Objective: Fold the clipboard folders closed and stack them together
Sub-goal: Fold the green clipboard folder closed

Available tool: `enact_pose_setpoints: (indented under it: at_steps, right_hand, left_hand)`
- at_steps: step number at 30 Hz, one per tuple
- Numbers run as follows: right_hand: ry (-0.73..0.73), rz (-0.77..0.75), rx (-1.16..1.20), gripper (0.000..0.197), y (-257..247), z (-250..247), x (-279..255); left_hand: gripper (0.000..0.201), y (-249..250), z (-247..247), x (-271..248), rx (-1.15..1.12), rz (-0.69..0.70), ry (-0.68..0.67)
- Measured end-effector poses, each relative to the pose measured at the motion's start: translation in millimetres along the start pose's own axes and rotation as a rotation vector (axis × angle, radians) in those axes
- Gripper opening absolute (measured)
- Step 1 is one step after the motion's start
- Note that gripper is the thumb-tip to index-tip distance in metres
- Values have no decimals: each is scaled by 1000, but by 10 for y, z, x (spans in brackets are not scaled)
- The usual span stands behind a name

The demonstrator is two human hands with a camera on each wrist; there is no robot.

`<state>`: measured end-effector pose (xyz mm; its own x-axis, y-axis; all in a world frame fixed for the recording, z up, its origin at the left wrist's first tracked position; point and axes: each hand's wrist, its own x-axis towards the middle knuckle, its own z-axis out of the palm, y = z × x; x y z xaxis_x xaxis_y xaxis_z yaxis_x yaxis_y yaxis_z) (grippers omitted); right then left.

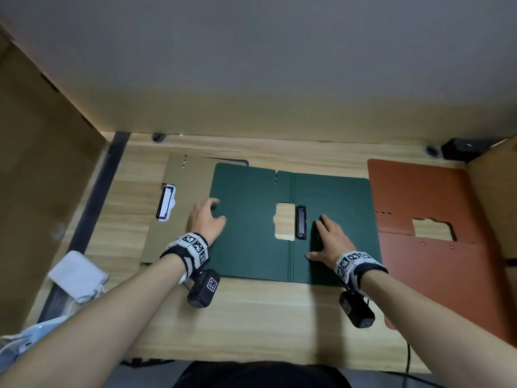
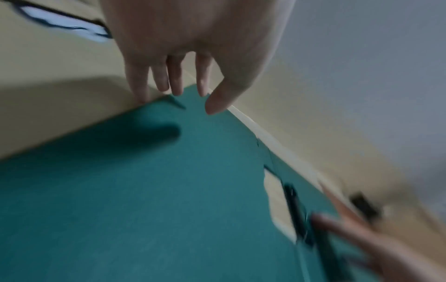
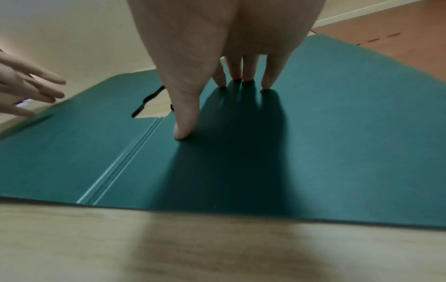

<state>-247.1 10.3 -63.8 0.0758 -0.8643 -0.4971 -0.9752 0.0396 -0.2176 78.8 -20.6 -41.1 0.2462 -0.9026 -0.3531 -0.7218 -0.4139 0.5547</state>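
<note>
A dark green clipboard folder (image 1: 251, 225) lies spread open in the middle of the wooden desk, its black clip (image 1: 301, 222) beside the spine. My left hand (image 1: 208, 217) hovers at the folder's left edge (image 2: 154, 106) with loosely spread fingers (image 2: 176, 84), holding nothing. My right hand (image 1: 328, 236) rests flat on the right panel (image 3: 337, 133), fingertips (image 3: 267, 84) and thumb pressing it down. A tan folder (image 1: 179, 208) with a black-and-white clip (image 1: 165, 203) lies open at the left, partly under the green one. A rust-brown folder (image 1: 425, 219) lies open at the right.
The desk (image 1: 251, 317) is walled in by a cardboard panel (image 1: 42, 177) on the left and a wall behind. A white pouch (image 1: 78, 275) with cables sits at the front left. A black box (image 1: 464, 148) stands in the back right corner.
</note>
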Motion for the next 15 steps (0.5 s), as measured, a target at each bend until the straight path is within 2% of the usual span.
enact_pose_setpoints:
  at_steps: [2, 6, 11, 15]
  right_hand:
    - [-8, 11, -10, 109, -8, 11, 24]
    - [-12, 29, -15, 110, -10, 56, 57]
    - [5, 50, 10, 111, -14, 97, 57]
    - [18, 42, 19, 109, -103, 110, 47]
  left_hand:
    - [55, -72, -46, 114, -161, -126, 15]
    - [62, -12, -10, 166, -358, -211, -34]
    - [41, 22, -112, 162, -581, -316, 131]
    - [42, 56, -264, 150, -672, -315, 160]
